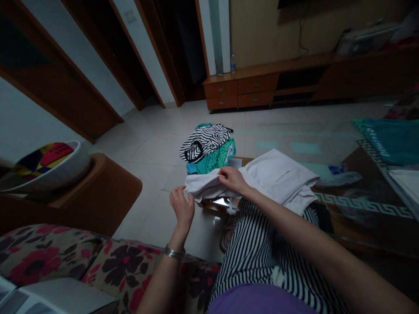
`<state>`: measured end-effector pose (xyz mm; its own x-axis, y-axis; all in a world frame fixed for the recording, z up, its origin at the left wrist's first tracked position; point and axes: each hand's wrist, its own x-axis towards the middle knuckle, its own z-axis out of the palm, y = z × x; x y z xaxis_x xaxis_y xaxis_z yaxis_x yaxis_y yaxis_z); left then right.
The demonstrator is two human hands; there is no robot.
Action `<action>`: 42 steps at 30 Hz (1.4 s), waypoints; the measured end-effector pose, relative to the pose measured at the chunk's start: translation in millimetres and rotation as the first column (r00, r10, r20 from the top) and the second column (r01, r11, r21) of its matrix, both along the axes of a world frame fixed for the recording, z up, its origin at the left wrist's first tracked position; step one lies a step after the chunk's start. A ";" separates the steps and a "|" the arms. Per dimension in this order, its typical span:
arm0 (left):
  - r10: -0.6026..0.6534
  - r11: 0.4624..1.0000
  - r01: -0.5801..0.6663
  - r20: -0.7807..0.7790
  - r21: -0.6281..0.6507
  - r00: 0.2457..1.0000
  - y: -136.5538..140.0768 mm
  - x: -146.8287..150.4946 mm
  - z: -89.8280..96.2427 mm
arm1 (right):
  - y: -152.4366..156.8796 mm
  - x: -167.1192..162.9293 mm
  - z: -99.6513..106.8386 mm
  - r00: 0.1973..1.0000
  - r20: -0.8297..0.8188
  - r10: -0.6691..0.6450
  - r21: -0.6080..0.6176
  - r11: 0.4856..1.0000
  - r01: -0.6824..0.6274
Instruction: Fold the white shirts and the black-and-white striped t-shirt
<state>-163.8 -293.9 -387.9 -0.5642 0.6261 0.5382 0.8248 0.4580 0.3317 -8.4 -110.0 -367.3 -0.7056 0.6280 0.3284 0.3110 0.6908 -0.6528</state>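
A white garment [278,174] lies spread over the glass table's near edge and my lap, its narrower part stretched out to the left. My left hand [181,207] grips the far left end of that cloth between thumb and fingers. Further right, my right hand [233,179] pinches the upper edge of the same garment. Just beyond the hands is a pile of clothes, with a black-and-white striped garment [209,139] on top and a teal dotted garment [218,159] under it. The white garment's exact kind is unclear.
The glass table [343,144] extends right, bearing a crumpled plastic bag [340,179] and a folded teal cloth [389,139]. A floral sofa [121,266] is below left, and a white basin [80,163] rests on its wooden arm. A low wooden cabinet [255,87] stands along the wall.
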 end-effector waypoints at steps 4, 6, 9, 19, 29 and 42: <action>-0.076 0.995 0.069 -0.089 -0.070 0.993 14.9 26.2 6.9 | -3.6 2.4 0.0 0.999 -0.050 0.002 -0.002 1.000 -0.003; -0.084 0.987 0.073 -0.066 -0.144 0.994 27.0 23.1 7.3 | -3.1 6.9 4.7 0.997 -0.076 -0.005 0.012 1.000 0.006; -0.120 0.980 0.119 0.003 -0.161 0.993 45.7 5.8 11.4 | -10.2 19.3 13.9 0.991 -0.128 -0.038 0.088 0.995 0.049; -0.141 0.987 0.131 -0.113 -0.092 0.984 63.3 -10.1 45.2 | -79.7 12.5 -16.9 0.977 0.190 0.094 0.203 0.970 -0.132; -0.364 0.929 0.362 0.019 0.077 0.931 40.2 -15.5 37.6 | -59.9 -42.2 -23.3 0.962 0.235 0.138 0.064 0.985 -0.157; -0.111 0.985 0.053 0.375 0.161 0.921 31.6 -46.5 -33.9 | -52.2 -35.6 -41.2 0.990 0.121 0.078 0.044 0.995 -0.084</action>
<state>-210.3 -262.3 -421.8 -0.6944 0.6104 0.3812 0.6552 0.3170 0.6857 -44.0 -162.2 -408.6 -0.7895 0.5523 0.2676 0.3261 0.7469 -0.5794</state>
